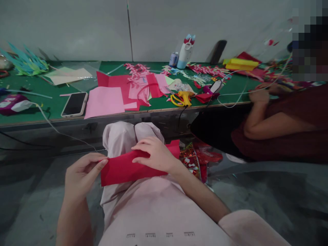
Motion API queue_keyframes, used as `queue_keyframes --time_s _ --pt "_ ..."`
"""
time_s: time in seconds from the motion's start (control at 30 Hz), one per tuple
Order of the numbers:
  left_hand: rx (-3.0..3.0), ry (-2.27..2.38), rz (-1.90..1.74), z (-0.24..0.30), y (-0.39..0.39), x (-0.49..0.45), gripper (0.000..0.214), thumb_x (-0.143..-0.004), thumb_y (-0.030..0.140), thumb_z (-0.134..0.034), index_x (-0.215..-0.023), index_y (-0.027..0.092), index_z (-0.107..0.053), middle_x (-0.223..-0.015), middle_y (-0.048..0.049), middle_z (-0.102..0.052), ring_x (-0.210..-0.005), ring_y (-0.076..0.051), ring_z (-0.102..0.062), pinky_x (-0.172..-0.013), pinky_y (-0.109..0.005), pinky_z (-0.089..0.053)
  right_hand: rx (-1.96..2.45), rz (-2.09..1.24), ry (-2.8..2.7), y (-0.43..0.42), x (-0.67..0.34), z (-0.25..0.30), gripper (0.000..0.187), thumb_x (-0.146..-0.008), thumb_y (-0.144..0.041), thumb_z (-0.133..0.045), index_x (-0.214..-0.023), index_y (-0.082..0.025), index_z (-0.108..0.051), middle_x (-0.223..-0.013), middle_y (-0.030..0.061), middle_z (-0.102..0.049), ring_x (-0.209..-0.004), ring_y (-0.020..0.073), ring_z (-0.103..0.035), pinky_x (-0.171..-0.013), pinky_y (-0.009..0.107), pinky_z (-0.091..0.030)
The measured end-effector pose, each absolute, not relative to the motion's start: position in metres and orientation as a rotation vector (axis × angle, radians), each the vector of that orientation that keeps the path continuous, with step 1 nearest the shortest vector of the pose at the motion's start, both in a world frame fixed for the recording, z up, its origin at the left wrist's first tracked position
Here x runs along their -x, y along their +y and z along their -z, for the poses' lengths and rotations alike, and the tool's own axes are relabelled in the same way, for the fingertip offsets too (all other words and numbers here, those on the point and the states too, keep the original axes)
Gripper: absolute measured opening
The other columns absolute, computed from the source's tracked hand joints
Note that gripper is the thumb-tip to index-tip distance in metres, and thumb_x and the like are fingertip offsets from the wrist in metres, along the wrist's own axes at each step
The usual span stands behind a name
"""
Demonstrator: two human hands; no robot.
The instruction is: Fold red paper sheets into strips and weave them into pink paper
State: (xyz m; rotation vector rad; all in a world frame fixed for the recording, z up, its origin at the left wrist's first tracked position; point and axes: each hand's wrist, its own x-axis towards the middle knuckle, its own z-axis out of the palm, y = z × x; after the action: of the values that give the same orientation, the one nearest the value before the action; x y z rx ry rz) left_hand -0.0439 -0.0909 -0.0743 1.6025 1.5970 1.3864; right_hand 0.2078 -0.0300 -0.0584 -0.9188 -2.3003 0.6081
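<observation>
A folded sheet of red paper (123,170) lies across my lap on my pale pink trousers. My left hand (82,173) pinches its left edge between thumb and fingers. My right hand (153,154) rests on top of the paper's middle, fingers curled and pressing it down against my thigh. The paper's right end shows past my right wrist.
A green table (36,92) stands ahead with pink and red paper sheets (105,101), a phone (74,104), yellow scissors (180,99), a white bottle (185,54) and cables. A person in dark red (287,126) works at the right. A red bag (202,158) lies on the floor.
</observation>
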Motion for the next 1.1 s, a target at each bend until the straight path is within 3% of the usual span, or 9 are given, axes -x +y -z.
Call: queue_keyframes --time_s 0.2,0.37,0.63,0.83,1.1 --pt "-1.627 1.557 -1.404 0.067 -0.094 0.039 0.003 -0.073 0.025 -0.073 -0.074 0.022 -0.071 -0.077 -0.0023 -0.07 -0.072 -0.016 -0.064 -0.061 -0.024 -0.052 0.809 -0.582 -2.323 -0.032 -0.191 0.06 0.019 -0.088 -0.034 -0.061 -0.09 -0.019 -0.072 -0.089 0.0023 -0.072 -0.085 0.0143 -0.06 -0.084 0.03 -0.041" --pt "-1.659 1.57 -1.378 0.065 -0.095 0.039 0.002 -0.073 0.025 -0.072 -0.072 0.023 -0.071 -0.076 -0.0019 -0.07 -0.072 -0.015 -0.064 -0.062 -0.024 -0.051 0.78 -0.614 -2.348 -0.029 -0.195 0.06 0.017 -0.089 -0.028 -0.059 -0.082 -0.019 -0.072 -0.085 0.0016 -0.073 -0.081 0.0135 -0.062 -0.079 0.03 -0.04" --pt "-1.729 1.541 -1.279 0.064 -0.093 0.023 0.006 -0.073 0.027 -0.072 -0.074 0.021 -0.071 -0.077 -0.0041 -0.07 -0.072 -0.017 -0.064 -0.064 -0.027 -0.053 0.714 -0.599 -2.346 -0.031 -0.186 0.051 0.018 -0.091 -0.028 -0.056 -0.089 -0.02 -0.072 -0.091 0.003 -0.072 -0.085 0.0143 -0.061 -0.081 0.03 -0.042" --pt "-1.657 1.57 -1.357 0.061 -0.094 0.023 0.008 -0.073 0.027 -0.072 -0.072 0.02 -0.069 -0.076 -0.0033 -0.068 -0.071 -0.017 -0.063 -0.063 -0.026 -0.053 0.743 -0.598 -2.303 -0.028 -0.191 0.047 0.016 -0.089 -0.026 -0.059 -0.079 -0.02 -0.07 -0.087 0.0023 -0.07 -0.084 0.0145 -0.06 -0.082 0.031 -0.043" --pt "-1.514 1.55 -1.444 0.057 -0.098 0.04 0.007 -0.07 0.024 -0.075 -0.071 0.02 -0.07 -0.075 -0.0026 -0.067 -0.069 -0.017 -0.06 -0.056 -0.026 -0.05 0.794 -0.636 -2.319 -0.025 -0.217 0.05 0.011 -0.087 -0.023 -0.06 -0.082 -0.019 -0.07 -0.091 0.0027 -0.068 -0.088 0.0152 -0.061 -0.086 0.031 -0.044"
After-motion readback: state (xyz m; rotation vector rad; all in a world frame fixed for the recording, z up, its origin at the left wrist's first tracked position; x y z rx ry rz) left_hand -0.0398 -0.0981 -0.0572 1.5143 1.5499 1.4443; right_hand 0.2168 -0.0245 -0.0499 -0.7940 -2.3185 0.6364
